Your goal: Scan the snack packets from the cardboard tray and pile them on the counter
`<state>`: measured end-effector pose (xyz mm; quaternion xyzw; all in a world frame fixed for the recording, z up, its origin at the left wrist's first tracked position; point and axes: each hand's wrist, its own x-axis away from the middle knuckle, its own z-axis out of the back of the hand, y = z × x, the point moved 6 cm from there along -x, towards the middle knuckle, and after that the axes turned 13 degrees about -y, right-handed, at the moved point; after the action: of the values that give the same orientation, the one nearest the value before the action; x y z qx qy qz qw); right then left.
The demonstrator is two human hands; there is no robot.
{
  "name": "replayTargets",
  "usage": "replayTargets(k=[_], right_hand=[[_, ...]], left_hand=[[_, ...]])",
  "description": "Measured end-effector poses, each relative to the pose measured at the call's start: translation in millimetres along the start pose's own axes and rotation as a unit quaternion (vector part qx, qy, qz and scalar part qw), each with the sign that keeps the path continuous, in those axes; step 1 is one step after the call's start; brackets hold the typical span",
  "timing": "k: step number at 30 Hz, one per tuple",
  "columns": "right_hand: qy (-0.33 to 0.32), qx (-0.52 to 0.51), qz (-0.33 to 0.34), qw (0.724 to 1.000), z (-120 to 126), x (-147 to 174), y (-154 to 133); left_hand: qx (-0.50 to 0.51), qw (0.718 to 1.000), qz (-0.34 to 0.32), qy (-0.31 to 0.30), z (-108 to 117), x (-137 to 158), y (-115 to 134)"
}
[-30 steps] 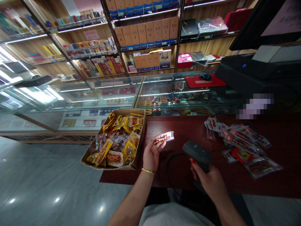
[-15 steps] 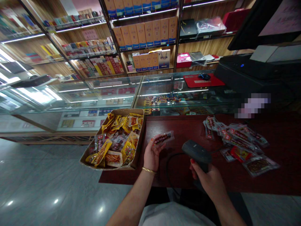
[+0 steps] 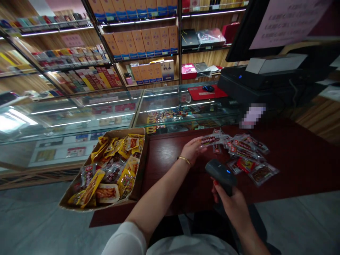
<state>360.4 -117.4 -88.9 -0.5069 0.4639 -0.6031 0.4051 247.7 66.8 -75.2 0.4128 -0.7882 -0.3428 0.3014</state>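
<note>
My left hand point(image 3: 193, 150) reaches across the dark red table and grips a clear snack packet point(image 3: 210, 140) by its near end. The packet's far end overlaps the edge of a loose pile of snack packets point(image 3: 243, 148); whether it touches them I cannot tell. Closed around the handle of a black barcode scanner point(image 3: 220, 173) is my right hand point(image 3: 232, 202), close to my body. A small blue light shows on top of the scanner. To the left, a cardboard box point(image 3: 143, 156) holds many yellow and clear snack packets.
Behind the table point(image 3: 164, 156) runs a glass display counter point(image 3: 114, 106) with a red mat point(image 3: 195, 92) and a mouse point(image 3: 208, 88) on it. A black monitor point(image 3: 239, 39) and dark machine point(image 3: 247, 86) stand at the right. Shelves of boxes line the wall.
My left hand has carried the packet from beside the cardboard box rightward to the pile. A blue light now shows on the scanner. The view has turned to the right.
</note>
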Motion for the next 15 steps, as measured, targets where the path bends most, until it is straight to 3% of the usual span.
replayTargets(k=[4, 7, 11, 15], right_hand=[[0.015, 0.007, 0.016, 1.000, 13.1, 4.7, -6.3], [0.036, 0.011, 0.003, 0.999, 21.2, 7.5, -8.4], [0.047, 0.011, -0.011, 0.999, 24.4, 8.2, -9.4], [0.052, 0.013, -0.020, 0.998, 22.3, 8.4, -11.0]], left_hand=[[-0.091, 0.996, 0.021, 0.004, -41.6, -64.6, -9.1], [-0.162, 0.986, 0.021, 0.008, -64.8, -96.4, -18.0], [-0.277, 0.961, 0.021, -0.010, -82.0, -114.2, -25.1], [-0.374, 0.926, 0.035, -0.028, -83.7, -117.7, -24.6]])
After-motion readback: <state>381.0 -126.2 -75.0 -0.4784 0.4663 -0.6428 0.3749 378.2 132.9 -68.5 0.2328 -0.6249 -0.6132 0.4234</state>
